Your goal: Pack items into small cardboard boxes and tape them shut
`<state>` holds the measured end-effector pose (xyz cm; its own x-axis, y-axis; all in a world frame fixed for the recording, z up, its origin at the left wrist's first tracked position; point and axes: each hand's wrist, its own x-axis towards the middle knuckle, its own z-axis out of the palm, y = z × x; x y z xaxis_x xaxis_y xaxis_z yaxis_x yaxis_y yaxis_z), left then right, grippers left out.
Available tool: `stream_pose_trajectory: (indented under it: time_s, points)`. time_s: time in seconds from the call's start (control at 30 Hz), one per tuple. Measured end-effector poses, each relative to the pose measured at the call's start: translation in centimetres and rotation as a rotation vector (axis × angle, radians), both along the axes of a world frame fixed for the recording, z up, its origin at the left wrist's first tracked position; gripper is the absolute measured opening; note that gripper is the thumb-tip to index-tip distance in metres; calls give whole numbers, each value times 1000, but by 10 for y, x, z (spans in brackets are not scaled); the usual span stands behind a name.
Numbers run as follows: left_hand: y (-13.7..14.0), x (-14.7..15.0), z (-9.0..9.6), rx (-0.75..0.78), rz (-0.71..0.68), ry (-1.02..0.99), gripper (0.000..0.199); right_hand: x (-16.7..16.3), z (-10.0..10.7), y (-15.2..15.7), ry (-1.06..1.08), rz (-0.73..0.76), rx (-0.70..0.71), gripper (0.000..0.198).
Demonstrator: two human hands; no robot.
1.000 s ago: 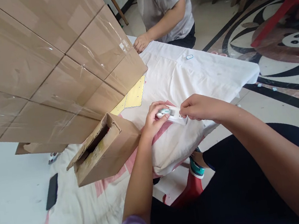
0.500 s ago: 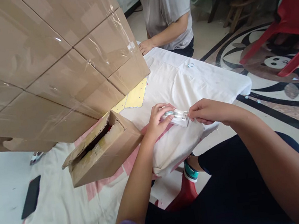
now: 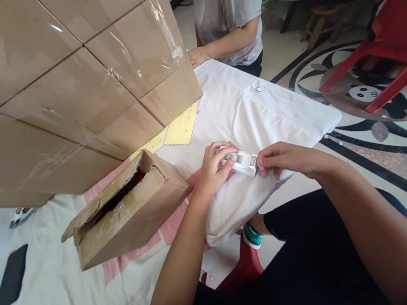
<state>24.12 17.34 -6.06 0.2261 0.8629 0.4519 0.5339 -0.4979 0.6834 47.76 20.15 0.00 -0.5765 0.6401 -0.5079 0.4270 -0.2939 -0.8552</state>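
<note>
On the cloth near the table's edge lies a small white plastic device (image 3: 245, 165), long and flat, with a little window-like slot at its right end. My left hand (image 3: 215, 165) is closed over its left part, thumb on top, so that part is hidden. At the slotted end, my right hand (image 3: 274, 159) has its fingertips pinched together, very close to the device or touching it. Whatever is between those fingertips is too small to make out.
Taped cardboard boxes (image 3: 111, 79) rise at the left, with an opened carton (image 3: 132, 212) before them. Yellow dotted sheets (image 3: 181, 128) stick out beneath. A dark flat object (image 3: 12, 277) lies far left. Across the table, a person's hand (image 3: 198, 56) rests by the boxes. A red chair (image 3: 396, 22) stands right.
The view has shifted slightly, so the carton and boxes appear further left. My right hand sits a little lower at the device's end, its fingers slightly changed. My left hand keeps its hold.
</note>
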Motion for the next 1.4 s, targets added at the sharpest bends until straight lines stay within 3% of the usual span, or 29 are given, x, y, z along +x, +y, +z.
stream_pose_trajectory:
  time_s: [0.23,0.7,0.8,0.9,1.03,1.4]
  points:
    - [-1,0,3,-16,-9,-13,21,4,1,-2,81,-9,-60,26]
    - [-2,0,2,-17,-24,30,24,3,4,-3,18,-21,-54,22]
    - [-5,2,6,36,46,101,24,3,6,-3,-25,16,-25,19]
    - [-11,5,13,186,97,208,22,4,6,-4,-66,42,30,21]
    - [-18,13,20,309,-26,287,19,4,4,-4,-66,52,74,21]
    - [-23,20,22,259,-82,355,25,6,8,-8,-115,67,113,17]
